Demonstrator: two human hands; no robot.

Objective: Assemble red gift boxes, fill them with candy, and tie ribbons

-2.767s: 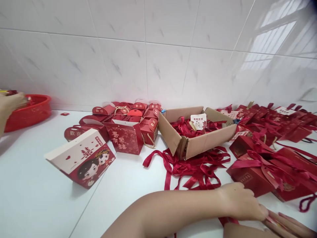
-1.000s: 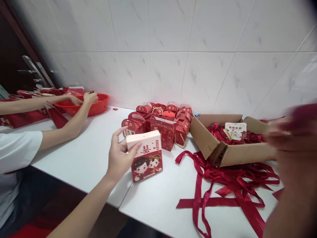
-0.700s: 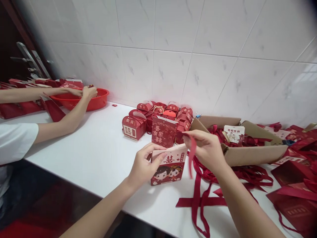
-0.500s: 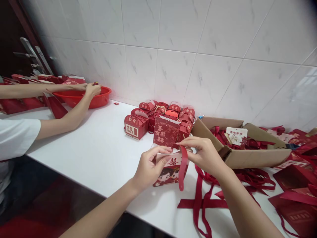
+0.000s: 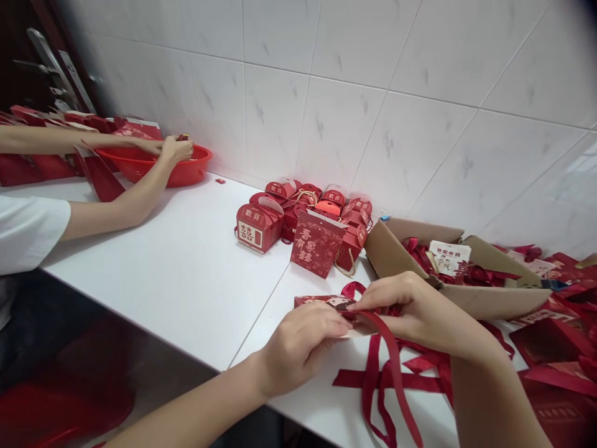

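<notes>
A small red-and-white gift box with printed figures lies tilted over between my hands, just above or on the table. My left hand is closed on the box's near edge, fingertips at its top opening. My right hand pinches a red ribbon against the same edge. The ribbon's loose end hangs down toward the table's front. My fingers hide most of the box and the point where the ribbon meets it. Just beyond stands an upright red gift box with a rope handle.
Several small red boxes stand by the tiled wall. At right is an open cardboard carton with ribbons and cards; loose ribbons and red bags lie nearby. Far left, a co-worker's hands work over a red basin.
My hands have tipped the gift box from upright onto its side and moved it slightly right and nearer. More of the ribbon now hangs free. The view has shifted slightly.
</notes>
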